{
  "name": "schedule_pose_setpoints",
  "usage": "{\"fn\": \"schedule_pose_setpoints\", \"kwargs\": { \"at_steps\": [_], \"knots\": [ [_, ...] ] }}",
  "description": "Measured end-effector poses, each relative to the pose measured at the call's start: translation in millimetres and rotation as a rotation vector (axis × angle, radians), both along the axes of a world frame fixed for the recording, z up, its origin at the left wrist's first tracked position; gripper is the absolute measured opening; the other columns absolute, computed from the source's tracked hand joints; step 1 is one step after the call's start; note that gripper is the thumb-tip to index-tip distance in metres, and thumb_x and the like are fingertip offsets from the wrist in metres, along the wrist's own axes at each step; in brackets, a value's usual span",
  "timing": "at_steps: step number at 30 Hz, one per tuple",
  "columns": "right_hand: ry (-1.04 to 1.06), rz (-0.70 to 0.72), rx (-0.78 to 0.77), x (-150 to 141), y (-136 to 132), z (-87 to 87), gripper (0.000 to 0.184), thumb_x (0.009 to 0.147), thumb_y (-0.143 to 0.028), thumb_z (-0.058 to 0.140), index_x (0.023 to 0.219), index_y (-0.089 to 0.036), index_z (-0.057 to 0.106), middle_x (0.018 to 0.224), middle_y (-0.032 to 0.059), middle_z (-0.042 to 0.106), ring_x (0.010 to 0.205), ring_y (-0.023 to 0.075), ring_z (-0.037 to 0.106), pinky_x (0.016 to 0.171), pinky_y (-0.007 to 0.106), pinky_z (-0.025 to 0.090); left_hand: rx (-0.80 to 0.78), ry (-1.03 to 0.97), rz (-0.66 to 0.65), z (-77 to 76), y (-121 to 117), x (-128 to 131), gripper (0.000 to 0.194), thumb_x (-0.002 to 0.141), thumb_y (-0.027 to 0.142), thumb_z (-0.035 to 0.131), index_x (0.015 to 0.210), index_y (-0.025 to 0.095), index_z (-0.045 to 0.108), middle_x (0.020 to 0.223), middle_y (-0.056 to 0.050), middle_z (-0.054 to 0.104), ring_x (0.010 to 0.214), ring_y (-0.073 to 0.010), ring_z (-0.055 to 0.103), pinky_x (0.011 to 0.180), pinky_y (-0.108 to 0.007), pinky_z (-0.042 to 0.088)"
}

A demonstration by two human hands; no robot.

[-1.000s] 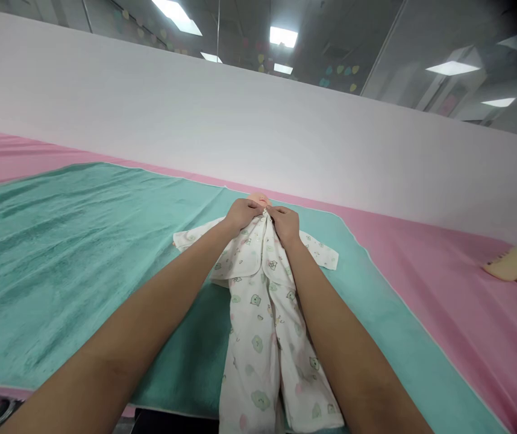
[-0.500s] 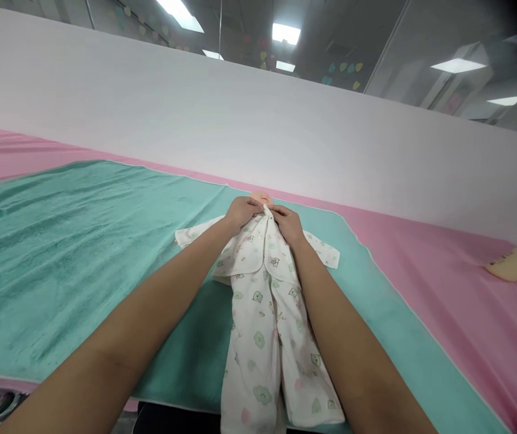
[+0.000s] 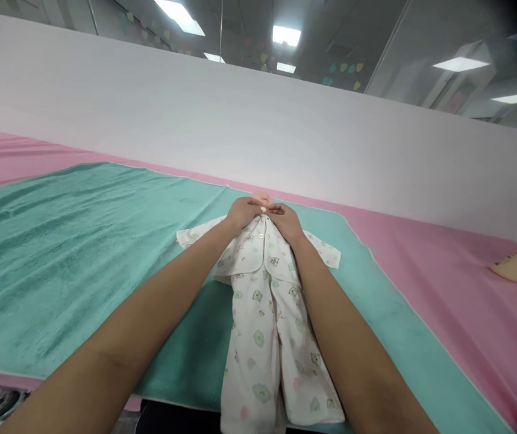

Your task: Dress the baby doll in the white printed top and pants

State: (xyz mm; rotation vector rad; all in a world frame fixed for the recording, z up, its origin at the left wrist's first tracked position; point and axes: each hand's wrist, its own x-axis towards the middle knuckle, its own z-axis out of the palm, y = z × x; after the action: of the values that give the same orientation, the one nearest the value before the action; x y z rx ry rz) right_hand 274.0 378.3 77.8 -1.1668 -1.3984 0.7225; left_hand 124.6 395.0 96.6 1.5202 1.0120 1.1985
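Spreading widest, the teal blanket (image 3: pixel 82 259) lies as it did half a second ago, and so do the printed trousers (image 3: pixel 258 367) stretching toward me. The jacket (image 3: pixel 244 256) lies just beyond them, mid-blanket, on the doll (image 3: pixel 263 196), its sleeves spread. What differs is at its collar (image 3: pixel 263 210): the raised peak of cloth between my left grip (image 3: pixel 243 212) and my right grip (image 3: pixel 288 222) is now a small white tip, and my right fingers (image 3: pixel 278 208) fan out straighter. Both grips pinch the collar edges at the fingertips, the exact hold partly hidden. The blanket is plush and rippled; the trousers are thin cloth with green cloud shapes; the jacket's hem rounds off at the front; the doll's head is smooth and pink.
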Motion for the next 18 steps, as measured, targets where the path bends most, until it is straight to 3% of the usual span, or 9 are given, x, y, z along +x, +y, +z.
{"fn": "schedule_pose_setpoints", "kwargs": {
  "at_steps": [4, 9, 18],
  "knots": [
    [0.008, 0.007, 0.013, -0.3, 1.1, -0.2, 0.033, 0.062, -0.033, 0.07, 0.088, -0.017, 0.06, 0.09, 0.0035, 0.064, 0.083, 0.0158, 0.059, 0.082, 0.031, 0.046, -0.078, -0.108, -0.023, -3.0, 1.6, -1.4, 0.025, 0.056, 0.02, 0.069, 0.08, 0.016, 0.061, 0.063, 0.0, 0.059, 0.06, -0.0139, 0.054, 0.06, -0.027, 0.041],
    [0.025, 0.035, 0.011, -1.0, 0.1, 0.5, 0.031, 0.063, -0.033, 0.069, 0.089, -0.017, 0.062, 0.089, 0.0029, 0.064, 0.083, 0.0157, 0.059, 0.082, 0.031, 0.045, -0.049, -0.132, -0.049, -5.1, 1.3, -2.6, 0.024, 0.059, 0.02, 0.07, 0.08, 0.017, 0.058, 0.07, -0.001, 0.062, 0.063, -0.013, 0.056, 0.062, -0.026, 0.043],
    [-0.074, 0.035, 0.021, 2.4, -0.4, -0.3, 0.024, 0.069, -0.032, 0.061, 0.089, -0.02, 0.066, 0.091, 0.0023, 0.066, 0.087, 0.0177, 0.059, 0.083, 0.033, 0.044, 0.229, 0.186, 0.061, -8.1, 6.4, -1.6, 0.016, 0.071, 0.031, 0.063, 0.079, 0.017, 0.065, 0.084, -0.004, 0.068, 0.079, -0.0167, 0.061, 0.074, -0.027, 0.045]
  ]
}}
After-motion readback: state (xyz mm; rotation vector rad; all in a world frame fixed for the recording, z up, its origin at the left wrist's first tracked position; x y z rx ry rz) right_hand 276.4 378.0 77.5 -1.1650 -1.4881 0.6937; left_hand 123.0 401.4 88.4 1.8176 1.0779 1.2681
